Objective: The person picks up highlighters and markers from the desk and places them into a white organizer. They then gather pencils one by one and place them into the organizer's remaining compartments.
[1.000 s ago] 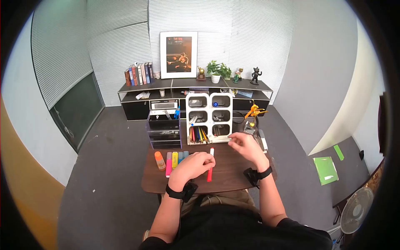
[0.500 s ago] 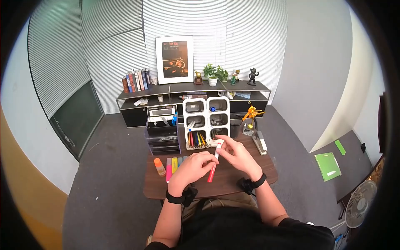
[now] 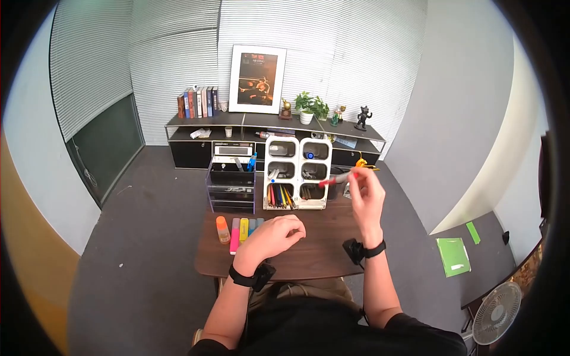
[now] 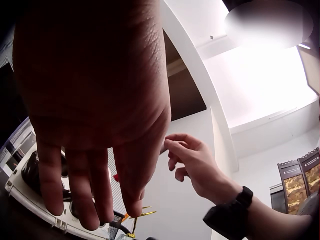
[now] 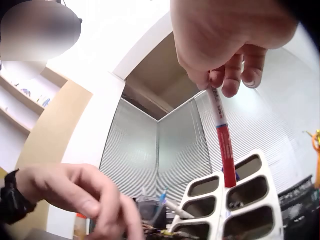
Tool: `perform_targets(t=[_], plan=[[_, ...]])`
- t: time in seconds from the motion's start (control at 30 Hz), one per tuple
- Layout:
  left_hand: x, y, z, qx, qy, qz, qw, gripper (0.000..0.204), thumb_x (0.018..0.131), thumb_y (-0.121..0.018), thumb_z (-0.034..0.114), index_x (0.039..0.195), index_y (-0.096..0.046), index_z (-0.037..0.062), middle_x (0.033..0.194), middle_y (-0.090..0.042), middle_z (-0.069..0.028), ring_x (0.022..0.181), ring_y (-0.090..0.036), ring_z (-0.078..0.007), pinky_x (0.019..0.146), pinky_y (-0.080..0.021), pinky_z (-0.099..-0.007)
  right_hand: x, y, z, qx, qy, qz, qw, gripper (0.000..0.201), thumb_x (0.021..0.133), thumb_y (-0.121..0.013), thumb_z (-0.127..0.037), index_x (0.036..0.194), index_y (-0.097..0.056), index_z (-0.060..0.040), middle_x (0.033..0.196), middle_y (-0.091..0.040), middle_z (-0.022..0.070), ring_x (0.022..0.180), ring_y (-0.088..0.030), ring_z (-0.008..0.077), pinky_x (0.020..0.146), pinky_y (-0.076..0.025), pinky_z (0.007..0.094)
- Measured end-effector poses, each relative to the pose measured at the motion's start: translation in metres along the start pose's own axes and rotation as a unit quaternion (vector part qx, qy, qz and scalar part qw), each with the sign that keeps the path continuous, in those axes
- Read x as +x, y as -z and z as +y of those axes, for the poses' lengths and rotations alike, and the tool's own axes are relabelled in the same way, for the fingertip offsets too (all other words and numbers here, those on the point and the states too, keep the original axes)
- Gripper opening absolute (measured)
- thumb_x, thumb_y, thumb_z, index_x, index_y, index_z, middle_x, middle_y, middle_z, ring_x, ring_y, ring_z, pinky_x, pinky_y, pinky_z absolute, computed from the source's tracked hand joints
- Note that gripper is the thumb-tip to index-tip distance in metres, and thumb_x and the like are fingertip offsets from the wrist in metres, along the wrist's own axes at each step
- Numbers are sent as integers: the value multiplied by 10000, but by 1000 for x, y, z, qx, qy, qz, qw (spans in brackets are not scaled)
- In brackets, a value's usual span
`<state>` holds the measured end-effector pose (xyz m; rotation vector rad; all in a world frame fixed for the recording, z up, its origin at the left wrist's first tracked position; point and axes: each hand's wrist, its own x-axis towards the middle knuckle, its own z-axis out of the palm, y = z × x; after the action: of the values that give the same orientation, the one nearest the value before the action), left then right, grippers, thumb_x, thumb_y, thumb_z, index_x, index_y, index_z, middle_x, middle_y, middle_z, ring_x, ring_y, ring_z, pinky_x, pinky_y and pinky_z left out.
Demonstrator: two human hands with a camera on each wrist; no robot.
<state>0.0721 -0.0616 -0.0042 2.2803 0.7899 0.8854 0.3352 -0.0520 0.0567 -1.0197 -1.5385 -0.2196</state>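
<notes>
My right hand (image 3: pixel 368 199) is raised above the table's right side, pinching a red-and-white marker (image 3: pixel 336 179) by one end between thumb and fingers. The marker's red part (image 5: pixel 226 152) points toward a white six-compartment organizer (image 3: pixel 298 172), overlapping its right column in the right wrist view. Colored pencils (image 3: pixel 279 197) stand in the organizer's lower left compartment. Low over the table is my left hand (image 3: pixel 270 240), palm down with relaxed fingers and nothing in it. Beside it lie a pink highlighter (image 3: pixel 235 238), a yellow highlighter (image 3: pixel 244 230) and others partly hidden by the hand.
An orange-capped bottle (image 3: pixel 222 231) stands at the table's left. Behind it is a clear-sided drawer unit (image 3: pixel 231 196) with pens on top. A low black cabinet (image 3: pixel 190 155) holding books, a framed poster and a potted plant stands beyond the brown table (image 3: pixel 320 255).
My right hand came in to the red marker on the table, took it, and lifted it up and to the right, near the organizer. The left hand stays near its place.
</notes>
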Motion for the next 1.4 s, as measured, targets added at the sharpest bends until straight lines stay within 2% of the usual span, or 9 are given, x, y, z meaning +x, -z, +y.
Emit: perform_targets(t=[0.2, 0.27, 0.5, 0.53, 0.63, 0.73, 0.93, 1.13, 1.4], plan=[[0, -1, 1, 10, 35, -25, 999, 176, 1024, -707, 187, 1045, -764, 22, 856, -777, -139, 795, -744, -316, 743, -568, -420, 39, -43, 28, -45, 97, 27, 994, 147, 996, -776, -15, 1136, -736, -33, 933, -730, 97, 741, -720, 213, 684, -567, 325], [-2, 0, -5, 13, 35, -25, 999, 179, 1024, -703, 189, 1048, -764, 22, 855, -777, -141, 792, -744, -313, 739, -566, -417, 39, -60, 38, -61, 136, 20, 989, 146, 1003, -781, -26, 1141, -736, -34, 906, -708, 75, 727, -691, 155, 637, -539, 298], [-7, 14, -5, 32, 93, -21, 995, 162, 1009, -701, 178, 1033, -766, 31, 838, -787, -126, 769, -756, -266, 724, -566, -399, 22, -74, 45, -76, 62, -66, 993, 173, 1028, -729, -68, 1200, -744, -63, 977, -747, 116, 753, -740, 288, 680, -580, 386], [-8, 16, -6, 19, 93, 6, 995, 143, 975, -682, 177, 947, -769, 67, 811, -759, -153, 800, -745, -369, 735, -567, -477, 20, -74, 47, -78, 56, -66, 993, 173, 1028, -729, -68, 1200, -744, -63, 977, -747, 116, 753, -740, 288, 680, -580, 386], [-12, 26, -5, 73, 106, 26, 991, 222, 1033, -622, 209, 1052, -777, 51, 820, -778, -94, 776, -759, -251, 732, -567, -381, 20, -70, 53, -86, 50, -125, 987, 312, 1047, -666, -71, 1353, -722, -93, 1079, -735, 120, 866, -739, 337, 765, -585, 432], [-14, 32, 2, 64, 153, 30, 986, 165, 992, -652, 167, 986, -785, 70, 865, -779, -155, 873, -765, -377, 807, -588, -459, 19, -60, 47, -77, 26, -164, 983, 353, 1034, -671, -55, 1384, -701, -87, 1145, -710, 120, 871, -732, 332, 771, -581, 437], [-19, 28, -20, 153, 178, 30, 972, 194, 999, -661, 175, 1013, -799, 39, 918, -794, -181, 911, -771, -386, 831, -596, -471, -8, -34, 23, -50, -12, -146, 988, 279, 992, -722, -53, 1272, -721, -56, 1115, -697, 121, 795, -703, 275, 742, -578, 400], [-24, 17, -39, 215, 225, 21, 950, 203, 980, -676, 165, 1042, -813, 28, 982, -795, -215, 997, -764, -416, 889, -600, -496, -74, -37, -60, -2, -13, -467, 884, 301, 969, -805, -316, 1152, -721, -92, 927, -738, 95, 836, -765, 324, 717, -599, 432], [-27, 18, -41, 225, 295, -2, 929, 219, 964, -737, 187, 1130, -836, 85, 1093, -805, -202, 1094, -763, -398, 973, -600, -495, -115, -55, -54, -20, 79, -475, 876, 463, 934, -831, -399, 1240, -659, -97, 1042, -666, 117, 909, -747, 361, 744, -629, 482]])
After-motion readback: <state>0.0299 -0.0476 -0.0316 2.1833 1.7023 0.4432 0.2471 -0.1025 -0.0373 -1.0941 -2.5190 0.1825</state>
